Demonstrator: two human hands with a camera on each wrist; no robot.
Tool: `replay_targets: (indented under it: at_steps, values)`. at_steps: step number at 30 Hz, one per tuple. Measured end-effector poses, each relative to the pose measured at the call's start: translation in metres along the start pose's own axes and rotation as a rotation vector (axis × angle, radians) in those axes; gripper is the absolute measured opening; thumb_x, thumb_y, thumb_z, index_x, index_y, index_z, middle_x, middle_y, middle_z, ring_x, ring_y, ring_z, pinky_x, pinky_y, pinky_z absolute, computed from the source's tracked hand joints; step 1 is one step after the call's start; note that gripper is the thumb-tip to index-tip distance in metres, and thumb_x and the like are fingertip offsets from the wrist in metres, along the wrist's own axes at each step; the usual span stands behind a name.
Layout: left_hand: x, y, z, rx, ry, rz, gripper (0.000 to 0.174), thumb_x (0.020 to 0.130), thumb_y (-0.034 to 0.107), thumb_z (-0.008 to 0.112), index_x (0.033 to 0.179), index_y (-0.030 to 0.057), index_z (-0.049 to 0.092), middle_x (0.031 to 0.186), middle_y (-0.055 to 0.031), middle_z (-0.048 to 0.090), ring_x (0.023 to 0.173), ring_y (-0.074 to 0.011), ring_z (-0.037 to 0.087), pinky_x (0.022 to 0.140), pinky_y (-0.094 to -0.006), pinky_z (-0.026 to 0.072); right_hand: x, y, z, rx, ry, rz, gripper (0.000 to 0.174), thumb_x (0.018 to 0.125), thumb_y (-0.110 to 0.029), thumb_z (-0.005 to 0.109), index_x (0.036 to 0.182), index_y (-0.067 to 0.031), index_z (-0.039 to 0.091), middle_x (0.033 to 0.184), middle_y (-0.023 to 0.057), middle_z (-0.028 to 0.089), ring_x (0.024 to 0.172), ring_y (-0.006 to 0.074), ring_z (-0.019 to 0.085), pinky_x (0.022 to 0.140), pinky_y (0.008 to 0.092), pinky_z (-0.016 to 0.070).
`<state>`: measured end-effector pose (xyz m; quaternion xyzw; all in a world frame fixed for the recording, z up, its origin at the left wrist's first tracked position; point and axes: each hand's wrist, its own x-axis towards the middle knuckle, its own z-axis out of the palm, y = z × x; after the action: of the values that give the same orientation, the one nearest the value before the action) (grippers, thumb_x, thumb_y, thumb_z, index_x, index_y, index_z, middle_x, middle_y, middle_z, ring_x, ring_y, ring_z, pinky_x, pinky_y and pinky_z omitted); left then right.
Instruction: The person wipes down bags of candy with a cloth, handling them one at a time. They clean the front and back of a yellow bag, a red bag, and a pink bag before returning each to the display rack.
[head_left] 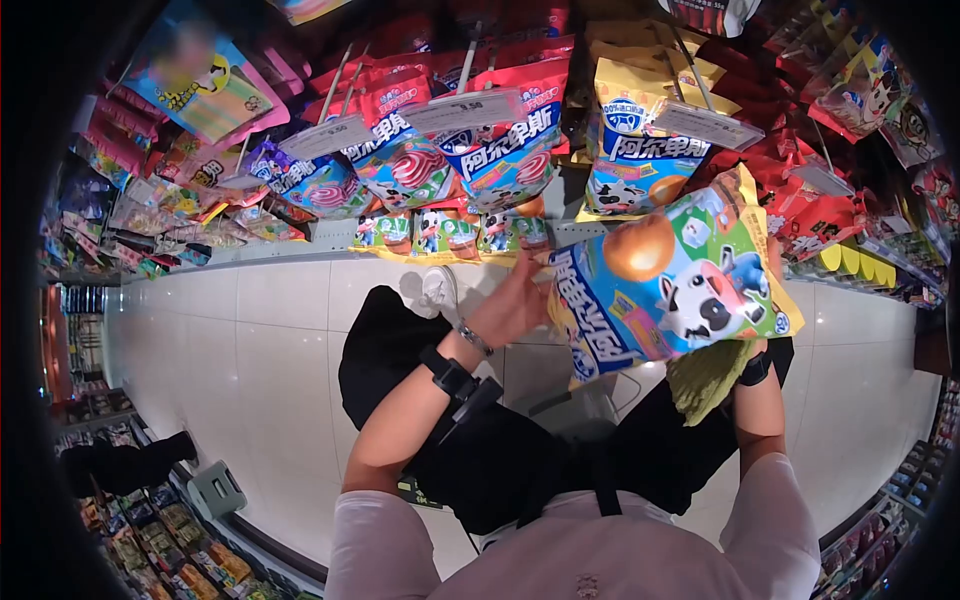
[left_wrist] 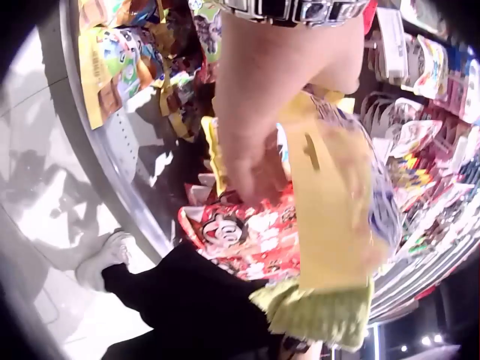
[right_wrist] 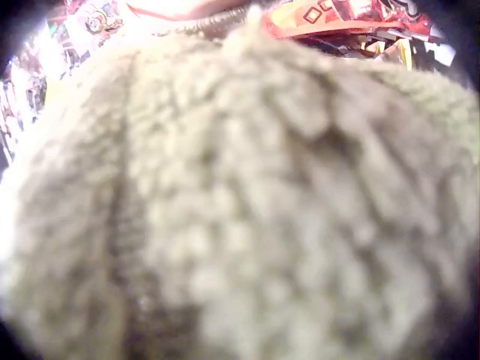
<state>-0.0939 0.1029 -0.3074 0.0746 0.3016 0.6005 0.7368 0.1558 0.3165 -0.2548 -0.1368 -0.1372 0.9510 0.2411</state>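
Observation:
A large yellow-and-blue bag with a cow picture [head_left: 690,280] is held up, tilted, in front of the shelf in the head view. Behind its lower right part is my right hand [head_left: 758,347], mostly hidden, gripping the bag; a green cloth [head_left: 708,382] hangs beneath. My left hand [head_left: 515,303] is at the bag's left edge. In the left wrist view, the left hand's fingers [left_wrist: 259,176] bend down beside the bag's yellow strip [left_wrist: 322,210]; whether they grip it is unclear. The cloth [right_wrist: 240,195] fills most of the right wrist view.
Similar blue-and-red bags [head_left: 505,135] and a yellow bag [head_left: 640,140] hang from hooks behind price tags [head_left: 465,110]. Small cow packs [head_left: 440,232] line the shelf's lower front. Pale floor tiles [head_left: 270,350] lie below, with a grey-green object [head_left: 215,488] at the left.

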Motion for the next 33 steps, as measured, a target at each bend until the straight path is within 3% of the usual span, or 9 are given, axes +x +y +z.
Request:
replay_targets:
  at_steps: [2,5,8,10,13,17,26,30,33]
  values:
    - [-0.001,-0.015,0.008,-0.079,-0.123,0.012,0.065,0.083,0.055,0.041,0.132,0.0159,0.023,0.123,-0.009,0.045,0.112,-0.0225,0.046,0.088,-0.0408,0.0422,0.009,0.016,0.023,-0.057,0.136,-0.078,0.042,0.087,-0.045,0.042,0.094,-0.0041,0.051,0.054,0.0009,0.052,0.048,0.0127,0.053,0.056,0.0287,0.0486]
    - [0.003,-0.031,0.002,-0.023,-0.015,0.14,0.067,0.081,0.052,0.048,0.13,0.0127,0.026,0.123,-0.0075,0.046,0.111,-0.0218,0.049,0.091,-0.0405,0.0425,0.019,0.025,0.024,-0.015,-0.126,0.112,0.047,0.088,-0.043,0.04,0.093,0.003,0.049,0.058,0.0045,0.054,0.053,0.0163,0.055,0.055,0.0293,0.0484]
    - [0.01,-0.021,-0.016,-0.31,0.118,-0.064,0.061,0.082,0.046,0.052,0.127,0.0104,0.031,0.116,-0.0076,0.051,0.102,-0.021,0.055,0.084,-0.0392,0.0478,0.024,0.037,0.023,-0.292,0.123,0.146,0.048,0.09,-0.039,0.038,0.108,0.0052,0.046,0.075,0.013,0.06,0.065,0.022,0.061,0.066,0.0326,0.0518]
    - [0.012,-0.01,-0.023,-0.243,0.262,-0.006,0.047,0.086,0.041,0.047,0.12,0.0081,0.045,0.111,-0.0094,0.056,0.094,-0.0232,0.059,0.08,-0.0371,0.0495,0.027,0.04,0.034,-0.355,0.13,0.092,0.044,0.09,-0.036,0.041,0.107,0.0029,0.048,0.077,0.0114,0.061,0.067,0.0193,0.061,0.064,0.0308,0.0521]
    - [0.009,0.01,-0.01,-0.084,0.288,0.223,0.05,0.085,0.021,0.055,0.126,0.0106,0.029,0.108,-0.0061,0.054,0.092,-0.0167,0.058,0.074,-0.0321,0.0518,0.031,0.029,0.034,-0.641,0.321,0.054,0.038,0.089,-0.036,0.045,0.105,-0.003,0.052,0.083,0.0058,0.061,0.072,0.0116,0.06,0.064,0.0245,0.0508]
    - [-0.001,0.01,0.002,0.147,0.439,0.482,0.063,0.081,-0.001,0.055,0.131,0.0098,0.018,0.109,-0.0071,0.05,0.093,-0.0141,0.054,0.076,-0.03,0.0491,0.032,0.011,0.002,-0.896,0.509,-0.308,0.03,0.09,-0.036,0.044,0.085,-0.0073,0.053,0.069,-0.0015,0.049,0.059,0.0073,0.046,0.052,0.0216,0.0386]
    - [-0.001,-0.011,0.002,0.521,0.472,0.562,0.082,0.068,0.0,0.069,0.129,0.0024,0.015,0.11,-0.0109,0.046,0.098,-0.0155,0.05,0.08,-0.0285,0.0472,0.014,0.01,0.009,-0.981,0.536,-1.116,0.039,0.093,-0.036,0.033,0.11,-0.0029,0.046,0.1,0.0108,0.052,0.09,0.018,0.054,0.079,0.0311,0.0449]
    - [0.012,-0.026,-0.008,0.581,0.534,0.564,0.083,0.068,0.005,0.071,0.128,0.0017,0.015,0.112,-0.0128,0.043,0.1,-0.0166,0.049,0.081,-0.0295,0.047,0.013,0.071,0.022,-1.475,0.201,-0.734,0.053,0.09,-0.047,0.032,0.112,-0.0001,0.046,0.11,0.0102,0.048,0.103,0.0195,0.046,0.091,0.0309,0.0336]
    - [0.017,-0.028,-0.003,0.573,0.504,0.573,0.083,0.067,0.007,0.073,0.128,0.0016,0.017,0.111,-0.0115,0.044,0.1,-0.0159,0.049,0.081,-0.029,0.0458,0.008,0.092,0.035,-1.339,-0.019,-0.46,0.055,0.091,-0.047,0.029,0.114,0.0007,0.044,0.114,0.0122,0.047,0.108,0.0218,0.044,0.095,0.0321,0.0302]
